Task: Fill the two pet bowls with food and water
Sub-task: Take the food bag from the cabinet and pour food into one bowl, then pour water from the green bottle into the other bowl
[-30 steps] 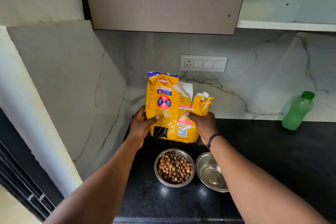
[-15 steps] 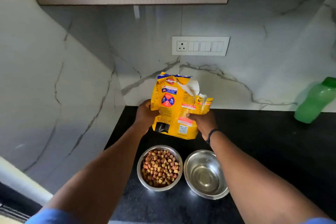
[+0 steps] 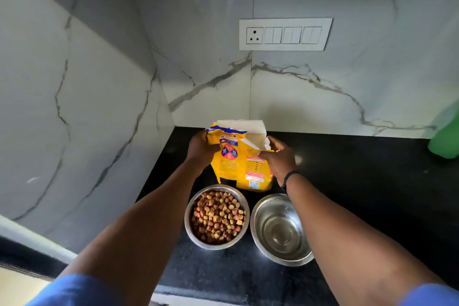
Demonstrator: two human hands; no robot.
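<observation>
Moved: food bag (image 3: pixel 238 164) now lower, near surface's (image 3: pixel 347 194) back-left corner.
Fingers: my left hand (image 3: pixel 200 148) and right hand (image 3: pixel 279 156) closed on bag top.
Bowls: kibble bowl (image 3: pixel 217 216) full; second bowl (image 3: pixel 282 230) beside it, water unclear.
Advice: I'd stand bag upright, clear of bowls.

Yellow pet food bag (image 3: pixel 238 164) — print too blurred to read; no brand name legible. Shows a red-and-blue round emblem, a blue label strip, a pink-white panel and a small code patch near the bottom. Nothing else carries readable text.
</observation>
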